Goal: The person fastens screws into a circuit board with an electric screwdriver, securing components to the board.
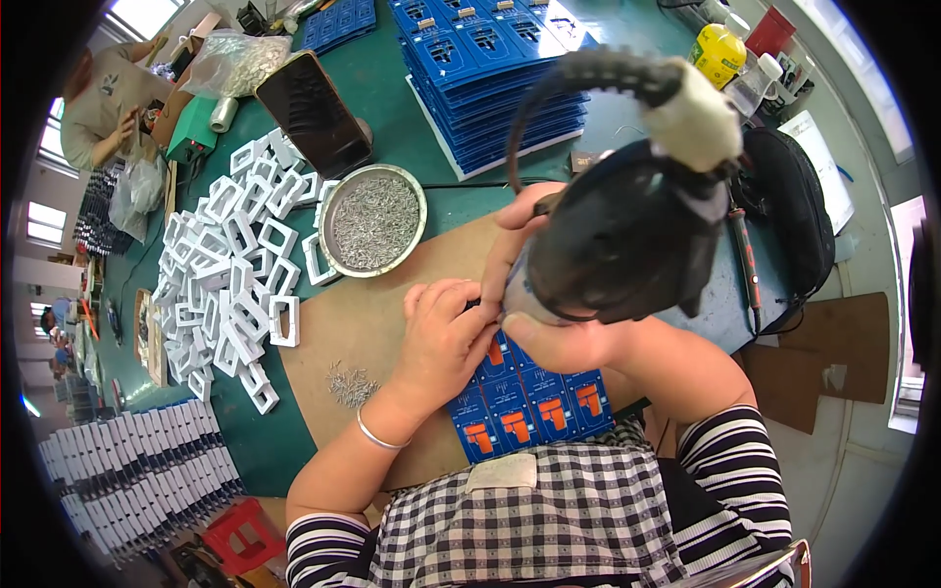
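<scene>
My right hand [559,338] is wrapped round a bulky dark power tool with a white top and a black cable, which looks like an electric screwdriver [627,235]. Its tip is hidden behind my fingers. My left hand [446,328] lies beside it with fingers bent and pressed together at the tool's lower end; what they pinch, if anything, is hidden. Under both hands is a blue circuit board panel [534,387] with orange patches, partly covered. Left of my left wrist, a small heap of loose screws [353,385] lies on the brown board [328,338].
A round metal bowl of screws [372,220], a pile of white plastic frames [230,255] and a phone [314,116] stand left. Stacked blue panels [490,88] rise behind. A soldering iron [747,260] and black case [799,206] lie right. Another person [113,103] is far left.
</scene>
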Motion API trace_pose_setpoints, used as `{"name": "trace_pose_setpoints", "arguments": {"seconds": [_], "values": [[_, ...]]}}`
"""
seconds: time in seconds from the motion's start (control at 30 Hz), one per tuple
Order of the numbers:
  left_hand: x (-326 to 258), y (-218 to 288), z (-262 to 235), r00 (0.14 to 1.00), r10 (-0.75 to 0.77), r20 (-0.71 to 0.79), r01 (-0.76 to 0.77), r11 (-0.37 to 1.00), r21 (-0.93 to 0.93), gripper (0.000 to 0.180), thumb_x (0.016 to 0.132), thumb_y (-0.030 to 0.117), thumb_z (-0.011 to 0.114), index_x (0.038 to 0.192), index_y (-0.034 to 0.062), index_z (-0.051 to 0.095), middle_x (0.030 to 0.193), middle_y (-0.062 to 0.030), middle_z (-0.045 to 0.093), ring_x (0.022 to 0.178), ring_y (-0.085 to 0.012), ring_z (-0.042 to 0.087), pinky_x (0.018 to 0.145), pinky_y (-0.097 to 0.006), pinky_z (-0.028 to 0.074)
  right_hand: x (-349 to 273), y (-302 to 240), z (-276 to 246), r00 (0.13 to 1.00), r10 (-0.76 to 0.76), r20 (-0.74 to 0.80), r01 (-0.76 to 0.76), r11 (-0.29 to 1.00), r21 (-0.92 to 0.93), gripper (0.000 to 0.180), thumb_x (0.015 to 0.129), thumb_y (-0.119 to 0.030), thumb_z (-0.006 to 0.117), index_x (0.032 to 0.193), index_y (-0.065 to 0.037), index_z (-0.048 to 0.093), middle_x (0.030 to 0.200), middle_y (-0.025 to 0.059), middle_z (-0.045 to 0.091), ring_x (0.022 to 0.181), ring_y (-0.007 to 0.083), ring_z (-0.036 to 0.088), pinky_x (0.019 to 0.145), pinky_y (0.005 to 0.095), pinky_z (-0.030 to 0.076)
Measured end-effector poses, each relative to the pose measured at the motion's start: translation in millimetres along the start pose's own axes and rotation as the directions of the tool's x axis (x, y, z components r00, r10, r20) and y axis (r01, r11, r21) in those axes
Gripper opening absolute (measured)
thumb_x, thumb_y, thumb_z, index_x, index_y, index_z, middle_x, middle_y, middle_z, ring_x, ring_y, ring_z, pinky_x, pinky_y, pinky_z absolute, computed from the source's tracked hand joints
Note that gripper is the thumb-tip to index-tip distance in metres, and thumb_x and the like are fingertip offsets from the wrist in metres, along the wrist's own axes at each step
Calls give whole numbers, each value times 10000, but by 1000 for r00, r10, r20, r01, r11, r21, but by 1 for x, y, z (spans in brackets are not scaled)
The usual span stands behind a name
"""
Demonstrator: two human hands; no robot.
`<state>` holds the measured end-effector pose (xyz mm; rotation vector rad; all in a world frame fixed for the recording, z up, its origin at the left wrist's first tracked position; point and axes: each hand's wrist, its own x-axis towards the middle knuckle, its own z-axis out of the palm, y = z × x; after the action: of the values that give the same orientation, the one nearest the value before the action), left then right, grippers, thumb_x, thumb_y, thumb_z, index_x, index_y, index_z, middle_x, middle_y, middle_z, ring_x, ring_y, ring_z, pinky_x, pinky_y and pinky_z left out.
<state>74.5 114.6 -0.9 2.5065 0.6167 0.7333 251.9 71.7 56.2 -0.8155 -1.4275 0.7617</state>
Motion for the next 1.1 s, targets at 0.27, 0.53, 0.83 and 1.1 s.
{"name": "trace_pose_setpoints", "arguments": {"seconds": [0.27, 0.53, 0.83, 1.1], "values": [[-10, -5, -2, 983, -89, 158, 103, 991, -82, 372, 710, 171, 711, 1048, 88, 578, 1106, -74, 548, 1070, -272, 495, 925, -430, 320, 12, 2, 9, 992, -110, 67, 119, 981, -151, 579, 667, -24, 669, 1163, 28, 373, 766, 46, 586, 686, 117, 577, 691, 250, 457], [-14, -13, 3, 983, -87, 161, 102, 991, -91, 510, 703, 189, 730, 1148, 59, 518, 1135, -101, 547, 1088, -287, 490, 947, -440, 320, 10, -1, 12, 997, 7, 76, -9, 1000, 22, 574, 654, 10, 664, 1150, -9, 375, 753, 57, 567, 678, 133, 586, 634, 247, 464], [-5, -8, -4, 996, -48, 82, 57, 993, -108, 478, 680, 186, 731, 1112, 99, 546, 1109, -81, 567, 1110, -274, 489, 958, -424, 329, 1, 14, -3, 983, -179, -47, 154, 931, -330, 576, 793, -297, 670, 1216, -15, 401, 832, 143, 602, 714, 254, 623, 690, 374, 533], [-43, -25, -49, 987, -73, -144, 79, 996, 34, 294, 734, 172, 717, 1002, 73, 649, 1016, -79, 624, 1017, -288, 549, 891, -404, 416, -15, 40, -106, 837, 244, -489, 115, 796, 594, 497, 803, -215, 512, 1237, 2, 402, 847, 161, 608, 1113, 394, 548, 1132, 584, 186]]}}
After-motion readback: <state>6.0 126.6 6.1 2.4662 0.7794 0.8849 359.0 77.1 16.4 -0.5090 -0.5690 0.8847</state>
